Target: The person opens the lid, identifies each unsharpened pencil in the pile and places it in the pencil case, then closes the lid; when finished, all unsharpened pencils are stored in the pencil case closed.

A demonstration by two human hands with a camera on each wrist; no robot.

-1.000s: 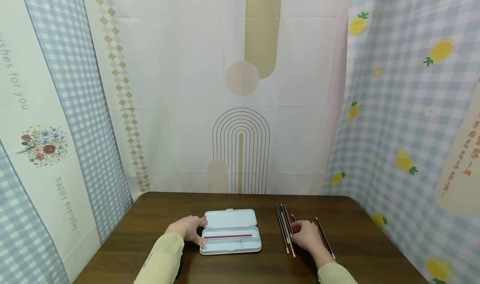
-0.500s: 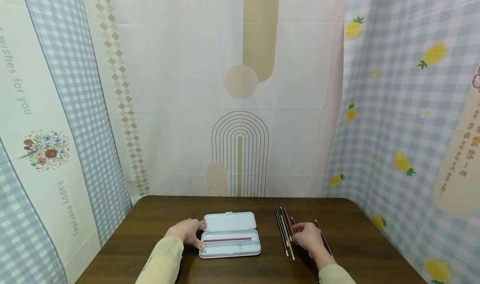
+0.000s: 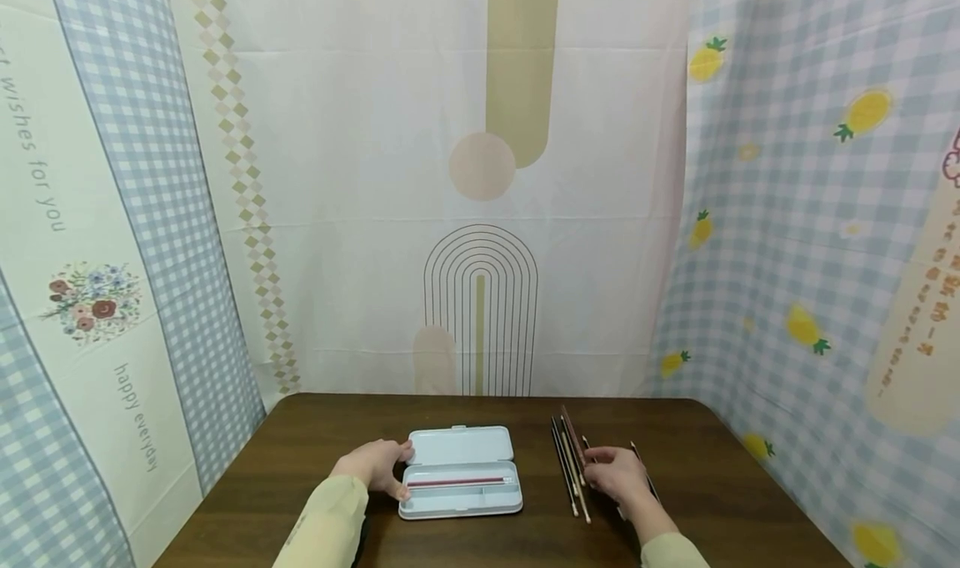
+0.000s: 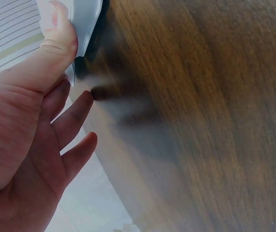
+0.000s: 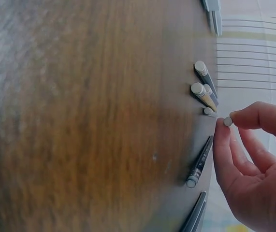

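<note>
A pale blue pencil case [image 3: 461,513] lies unfolded on the table, its lid laid back, with a red pencil [image 3: 450,483] in its tray. My left hand [image 3: 375,465] holds the case by its left end, thumb at the tray's corner and a finger at the lid; in the left wrist view the other fingers hang loose. My right hand [image 3: 618,472] pinches a reddish pencil [image 3: 573,431] between thumb and index finger. In the right wrist view the held pencil's white end [image 5: 228,122] shows between the fingertips. Several pencils [image 3: 564,459] lie left of this hand.
A dark pencil [image 5: 199,164] lies below the right hand in the right wrist view, with another dark one [image 5: 195,212] further along. The brown wooden table [image 3: 262,501] ends at a patterned cloth [image 3: 360,301] behind; more cloth hangs at both sides.
The reddish pencil has shifted in my right hand, its far end now higher and further left. The left hand has stayed at the case. The whole head view has tilted slightly.
</note>
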